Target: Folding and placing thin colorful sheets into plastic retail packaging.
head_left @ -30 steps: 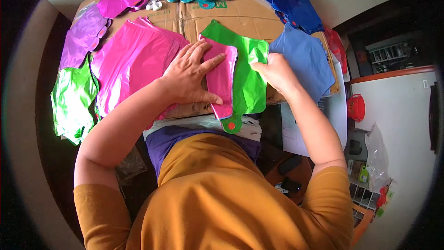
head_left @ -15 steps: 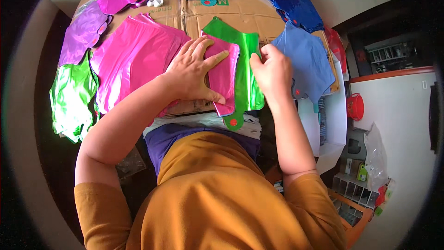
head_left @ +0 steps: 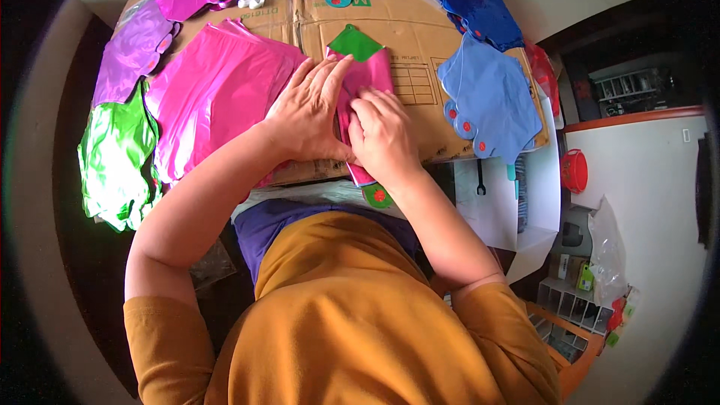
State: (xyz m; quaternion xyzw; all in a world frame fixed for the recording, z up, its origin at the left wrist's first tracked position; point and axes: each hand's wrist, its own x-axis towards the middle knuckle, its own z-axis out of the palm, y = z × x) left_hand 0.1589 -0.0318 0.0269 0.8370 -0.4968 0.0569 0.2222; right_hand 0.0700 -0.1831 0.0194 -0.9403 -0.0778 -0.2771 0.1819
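Flattened brown cardboard [head_left: 420,37] covered the table, glossy foil pieces fanned around it. Your left hand [head_left: 309,116] and right hand [head_left: 384,135] pressed flat, fingers extended, on a folded pink-and-green foil piece [head_left: 369,75], hiding its middle.

White cabinet [head_left: 637,180] at right beside the cardboard-covered table [head_left: 420,45]

The green foil sheet [head_left: 355,42], a second ago spread open between the hands, is now almost covered by the folded pink foil piece [head_left: 365,82]; only its top corner and a lower tab show. The right hand [head_left: 383,135] has moved in from the green sheet's right edge to press beside the left hand [head_left: 307,112], touching it.
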